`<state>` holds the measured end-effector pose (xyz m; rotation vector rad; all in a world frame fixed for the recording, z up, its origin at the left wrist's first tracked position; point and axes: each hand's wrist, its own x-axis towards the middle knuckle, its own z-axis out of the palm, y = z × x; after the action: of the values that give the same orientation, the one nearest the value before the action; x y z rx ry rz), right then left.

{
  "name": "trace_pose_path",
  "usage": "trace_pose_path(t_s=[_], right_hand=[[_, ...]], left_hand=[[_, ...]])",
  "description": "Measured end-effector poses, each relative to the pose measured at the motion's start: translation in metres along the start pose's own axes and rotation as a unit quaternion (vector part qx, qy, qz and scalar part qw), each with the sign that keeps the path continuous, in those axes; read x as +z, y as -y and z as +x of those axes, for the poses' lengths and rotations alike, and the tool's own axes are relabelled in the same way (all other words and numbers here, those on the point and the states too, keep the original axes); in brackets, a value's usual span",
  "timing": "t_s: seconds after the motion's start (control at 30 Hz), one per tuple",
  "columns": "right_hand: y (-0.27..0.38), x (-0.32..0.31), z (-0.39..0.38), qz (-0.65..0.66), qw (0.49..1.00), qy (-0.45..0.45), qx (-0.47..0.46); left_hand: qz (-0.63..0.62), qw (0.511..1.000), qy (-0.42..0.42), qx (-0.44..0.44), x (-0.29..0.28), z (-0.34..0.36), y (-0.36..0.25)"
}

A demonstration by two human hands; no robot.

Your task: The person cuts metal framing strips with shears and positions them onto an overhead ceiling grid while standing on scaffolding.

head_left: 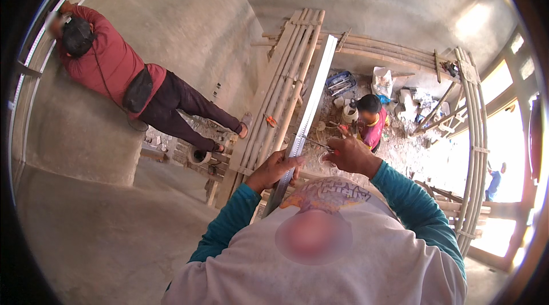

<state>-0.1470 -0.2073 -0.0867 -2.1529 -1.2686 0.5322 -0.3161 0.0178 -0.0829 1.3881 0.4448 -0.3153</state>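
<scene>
A long white metal profile strip (311, 96), with a row of slots or notches along it, slants away from my body. My left hand (276, 171) is closed round its near part, thumb on top. My right hand (351, 155) grips a red-handled tool (314, 143) with a thin metal end. That end reaches left and touches or crosses the strip just beyond my left hand. Whether it is snips or another tool I cannot tell, as my fingers hide much of the handle.
Bamboo scaffold poles (286, 84) run beside the strip, with an orange-handled tool (270, 121) lying on them. A co-worker in red (114, 70) stands at the left wall. Below, another person (374, 125) is near a blue crate (341, 83) and a bucket (350, 111).
</scene>
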Motion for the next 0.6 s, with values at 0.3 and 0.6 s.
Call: trace_pose_path(t_s=[0.3, 0.6], right_hand=[[0.002, 0.007, -0.011, 0.002, 0.998, 0.036, 0.047], [0.005, 0.000, 0.002, -0.011, 1.000, 0.011, 0.008]], left_hand=[[-0.029, 0.996, -0.088, -0.004, -0.005, 0.007, 0.015], [0.097, 0.994, -0.031, 0.036, 0.004, 0.009, 0.031]])
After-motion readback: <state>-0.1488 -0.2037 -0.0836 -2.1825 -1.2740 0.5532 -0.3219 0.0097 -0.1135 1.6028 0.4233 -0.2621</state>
